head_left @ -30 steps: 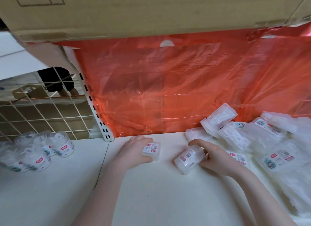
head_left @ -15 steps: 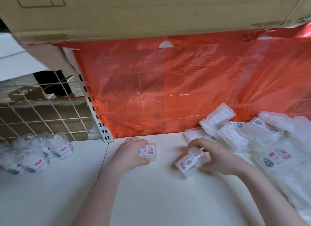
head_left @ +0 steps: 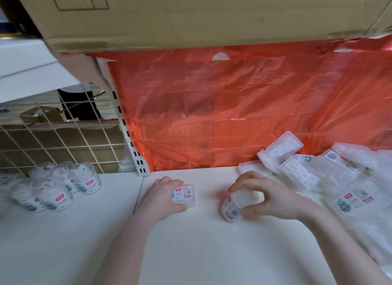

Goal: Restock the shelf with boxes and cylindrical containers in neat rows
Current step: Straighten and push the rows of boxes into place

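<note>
Left hand (head_left: 162, 196) grips a small clear box (head_left: 185, 194) standing on the white shelf (head_left: 191, 253). Right hand (head_left: 267, 196) holds a second clear box (head_left: 234, 204) tilted, one end on the shelf. Jumbled pile of clear boxes (head_left: 331, 178) at right. Cluster of cylindrical containers (head_left: 57, 187) at left, in front of a wire grid (head_left: 53, 140). Red plastic sheet (head_left: 233, 106) behind; cardboard box (head_left: 191, 15) overhead.

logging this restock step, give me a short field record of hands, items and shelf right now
left hand: grips small clear plastic box with red-and-white label on white shelf
right hand: holds second clear plastic box, tilted
right side: loose pile of clear plastic boxes
left bay: clear cylindrical tubs, grouped upright
backdrop: red plastic sheet
</note>
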The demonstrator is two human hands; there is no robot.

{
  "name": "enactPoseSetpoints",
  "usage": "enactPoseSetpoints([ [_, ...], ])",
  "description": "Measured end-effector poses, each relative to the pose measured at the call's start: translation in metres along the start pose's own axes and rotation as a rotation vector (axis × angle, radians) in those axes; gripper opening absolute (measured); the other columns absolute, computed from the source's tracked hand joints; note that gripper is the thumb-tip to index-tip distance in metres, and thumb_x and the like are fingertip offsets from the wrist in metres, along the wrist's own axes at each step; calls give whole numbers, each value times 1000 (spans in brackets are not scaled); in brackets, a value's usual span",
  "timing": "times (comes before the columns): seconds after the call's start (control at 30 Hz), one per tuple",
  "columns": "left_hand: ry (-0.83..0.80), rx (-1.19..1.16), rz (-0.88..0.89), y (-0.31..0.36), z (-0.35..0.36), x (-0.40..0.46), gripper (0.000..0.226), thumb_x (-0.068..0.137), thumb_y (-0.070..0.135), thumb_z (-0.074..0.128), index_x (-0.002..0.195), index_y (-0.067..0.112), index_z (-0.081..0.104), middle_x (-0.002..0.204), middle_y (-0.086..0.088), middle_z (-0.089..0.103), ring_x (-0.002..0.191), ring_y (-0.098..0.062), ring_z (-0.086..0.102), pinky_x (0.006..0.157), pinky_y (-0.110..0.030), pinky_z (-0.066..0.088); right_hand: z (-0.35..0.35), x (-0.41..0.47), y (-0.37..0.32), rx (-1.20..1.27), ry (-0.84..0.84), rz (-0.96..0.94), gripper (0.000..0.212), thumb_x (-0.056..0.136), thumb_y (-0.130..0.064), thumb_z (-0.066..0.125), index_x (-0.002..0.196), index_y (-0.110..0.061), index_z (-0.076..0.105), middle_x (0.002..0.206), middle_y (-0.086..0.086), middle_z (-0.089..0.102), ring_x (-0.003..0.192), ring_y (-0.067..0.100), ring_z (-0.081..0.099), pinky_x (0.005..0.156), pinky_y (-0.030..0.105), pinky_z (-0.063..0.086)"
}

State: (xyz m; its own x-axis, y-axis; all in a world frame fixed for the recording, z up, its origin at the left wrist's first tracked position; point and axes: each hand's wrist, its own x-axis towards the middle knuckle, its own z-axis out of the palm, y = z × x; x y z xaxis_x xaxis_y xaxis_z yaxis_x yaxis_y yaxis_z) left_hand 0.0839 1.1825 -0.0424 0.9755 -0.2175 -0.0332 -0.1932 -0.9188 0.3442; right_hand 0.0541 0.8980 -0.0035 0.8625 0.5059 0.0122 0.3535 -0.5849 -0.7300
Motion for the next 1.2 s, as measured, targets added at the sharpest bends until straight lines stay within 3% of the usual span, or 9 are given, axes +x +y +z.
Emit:
enactPoseSetpoints([
  [0.07,8,-4,-7,-1,0,-3,71,74,43,70,138,30,42,125,7,45,120,-13,37,97,-26,36,6,1,-3,12,26,-3,45,61,-52,68,105,-50,58,110,-16,53,109,3,51,92,20,42],
  [0.13,15,-11,-10,-2,0,-6,69,74,43,70,137,31,43,123,7,46,119,-13,38,95,-25,36,10,2,-5,10,56,7,48,62,-50,69,107,-56,56,111,-22,56,111,0,51,92,24,44],
  [0.37,37,16,-17,3,1,-23,64,75,43,68,133,31,44,121,7,46,118,-13,39,93,-24,36,8,-2,-10,-112,46,46,56,74,-12,69,106,-54,53,113,-21,45,109,-2,47,91,23,44],
  [0.5,50,19,-22,9,3,-36,60,74,43,67,129,31,47,118,7,47,114,-13,40,91,-24,37,7,-9,-14,-169,8,11,61,72,2,62,106,-48,54,118,-20,46,115,-2,42,89,9,37],
  [0.63,68,33,-36,13,4,-49,55,73,42,68,123,29,50,115,6,48,111,-13,42,87,-23,37,8,-15,-17,-173,31,-10,43,76,-15,71,98,-49,54,117,-18,43,112,-4,41,87,5,34],
  [0.8,117,17,-87,17,5,-70,54,72,44,69,120,30,52,109,7,48,109,-13,43,82,-22,36,12,-17,-16,-387,101,70,54,78,-39,71,127,-37,48,114,-7,45,103,11,45,83,23,38],
  [0.93,162,24,-163,14,-1,-92,59,73,46,69,126,30,48,114,6,48,112,-13,42,90,-26,39,10,-12,-18,-407,76,45,51,76,-35,71,123,-32,52,110,-5,47,100,13,46,77,23,36],
  [1.07,178,50,-209,3,-12,-116,65,74,47,69,132,29,45,118,5,47,114,-13,41,92,-27,39,13,-6,-31,-335,47,-23,48,74,-25,72,117,-33,54,102,-13,45,101,11,47,83,24,39],
  [1.2,200,31,-226,-21,-28,-141,66,73,46,71,132,29,46,115,6,46,113,-13,42,93,-28,40,27,3,-56,-202,47,-110,47,71,-13,72,107,-38,54,105,-14,50,95,-2,47,79,16,38],
])
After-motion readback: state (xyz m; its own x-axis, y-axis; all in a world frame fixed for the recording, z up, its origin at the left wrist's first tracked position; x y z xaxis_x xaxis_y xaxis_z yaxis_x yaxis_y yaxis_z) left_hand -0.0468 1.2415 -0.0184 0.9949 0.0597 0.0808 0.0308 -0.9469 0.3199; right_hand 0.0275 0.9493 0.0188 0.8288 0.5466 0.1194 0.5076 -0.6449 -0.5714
